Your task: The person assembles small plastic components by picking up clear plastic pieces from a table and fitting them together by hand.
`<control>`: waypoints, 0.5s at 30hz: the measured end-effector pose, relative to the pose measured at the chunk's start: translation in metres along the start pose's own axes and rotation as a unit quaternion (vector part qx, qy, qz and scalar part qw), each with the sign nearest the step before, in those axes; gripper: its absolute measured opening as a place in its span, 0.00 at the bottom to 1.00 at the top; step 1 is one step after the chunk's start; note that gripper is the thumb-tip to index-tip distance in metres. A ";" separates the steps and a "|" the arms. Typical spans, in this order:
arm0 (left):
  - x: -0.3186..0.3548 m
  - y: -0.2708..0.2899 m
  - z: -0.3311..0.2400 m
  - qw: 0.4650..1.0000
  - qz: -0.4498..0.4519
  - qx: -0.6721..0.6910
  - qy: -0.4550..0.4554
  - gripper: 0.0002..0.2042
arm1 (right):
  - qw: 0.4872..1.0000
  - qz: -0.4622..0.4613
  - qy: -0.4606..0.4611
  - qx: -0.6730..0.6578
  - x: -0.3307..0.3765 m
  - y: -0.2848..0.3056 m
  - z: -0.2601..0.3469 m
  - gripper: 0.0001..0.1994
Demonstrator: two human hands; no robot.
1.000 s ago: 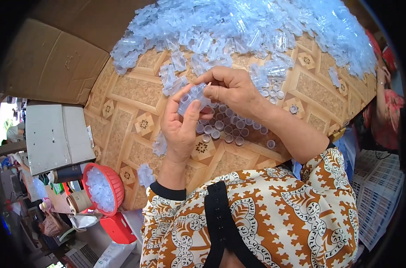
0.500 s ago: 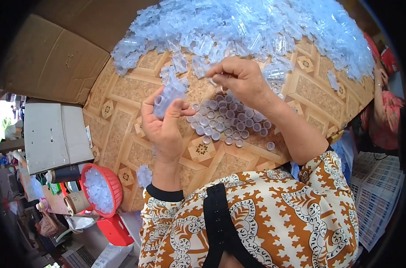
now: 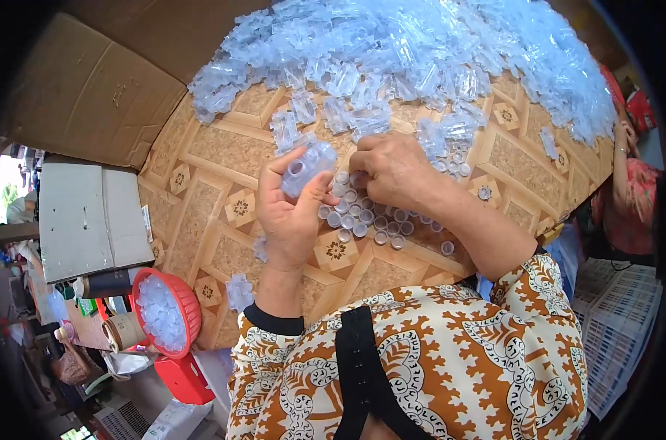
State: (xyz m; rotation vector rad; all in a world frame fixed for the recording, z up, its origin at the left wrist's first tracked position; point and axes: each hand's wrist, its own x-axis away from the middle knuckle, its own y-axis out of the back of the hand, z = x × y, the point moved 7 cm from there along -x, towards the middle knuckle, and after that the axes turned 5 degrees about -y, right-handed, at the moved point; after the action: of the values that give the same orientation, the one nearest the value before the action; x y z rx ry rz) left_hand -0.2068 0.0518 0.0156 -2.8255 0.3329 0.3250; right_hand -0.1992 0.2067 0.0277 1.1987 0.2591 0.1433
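Note:
My left hand (image 3: 292,213) is closed around a clear plastic piece (image 3: 303,170) with a round opening toward me; whether it is one piece or several bunched together I cannot tell. Just to its right, my right hand (image 3: 400,172) bends down over a cluster of small round clear caps (image 3: 362,216), fingertips pressed together among them. Whatever lies between those fingertips is hidden. The caps lie loose on the tabletop, some partly covered by the right hand. A few clear plastic pieces (image 3: 366,121) rest just beyond both hands.
A large heap of clear plastic pieces (image 3: 421,51) spreads over the far side of the patterned table (image 3: 223,169). Cardboard (image 3: 83,88) walls the far left. A red basket (image 3: 193,312) of clear parts stands at the lower left. Another person's arm (image 3: 621,161) shows at the right.
My right hand has come down and toward me, from above the caps to among them. My left hand has shifted right with the clear piece, nearer to the right hand.

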 end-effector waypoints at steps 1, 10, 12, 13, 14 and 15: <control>0.000 0.000 0.001 1.000 -0.001 -0.001 -0.001 0.18 | 1.000 -0.002 -0.008 -0.024 -0.001 0.001 -0.004 0.07; 0.006 -0.012 0.003 0.997 0.045 -0.055 0.022 0.19 | 0.936 -0.110 -0.104 -0.319 -0.001 0.029 -0.032 0.05; 0.007 -0.016 0.004 0.996 0.054 -0.057 0.046 0.23 | 0.909 -0.109 -0.116 -0.386 0.001 0.034 -0.035 0.06; 0.008 -0.018 0.003 0.996 0.056 -0.057 0.046 0.23 | 0.907 -0.116 -0.102 -0.392 0.001 0.037 -0.031 0.05; 0.009 -0.020 0.003 0.994 0.071 -0.063 0.049 0.24 | 0.904 -0.122 -0.088 -0.399 0.002 0.040 -0.027 0.05; 0.010 -0.023 0.004 0.992 0.086 -0.070 0.052 0.26 | 0.904 -0.123 -0.090 -0.400 0.003 0.041 -0.025 0.05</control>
State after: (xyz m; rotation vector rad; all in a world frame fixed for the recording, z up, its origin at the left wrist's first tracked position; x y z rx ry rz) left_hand -0.1922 0.0724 0.0151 -2.9643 0.6002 0.2442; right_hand -0.2021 0.2447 0.0575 0.3488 0.1580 -0.0842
